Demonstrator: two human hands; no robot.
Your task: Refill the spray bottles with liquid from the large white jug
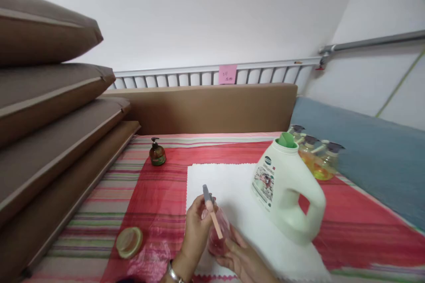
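A clear pinkish pump bottle (217,247) is held between my two hands over the white cloth (232,181). Its pump head has a grey top and a long pink nozzle (216,224) angled down toward me. My left hand (198,221), with a silvery band at the wrist, is closed around the collar below the pump head. Lower down, my right hand (241,254) wraps the bottle's right side and base. To the right stands a large pale green jug (282,190) with a handle, its mouth uncapped and a green piece (287,140) sitting in it.
A small brown pump bottle (157,154) stands at the left rear, and a round lidded container (129,242) sits at the front left. Several clear pump bottles with yellow or orange liquid (325,166) stand behind the jug. Stacked brown cushions (59,137) border the left.
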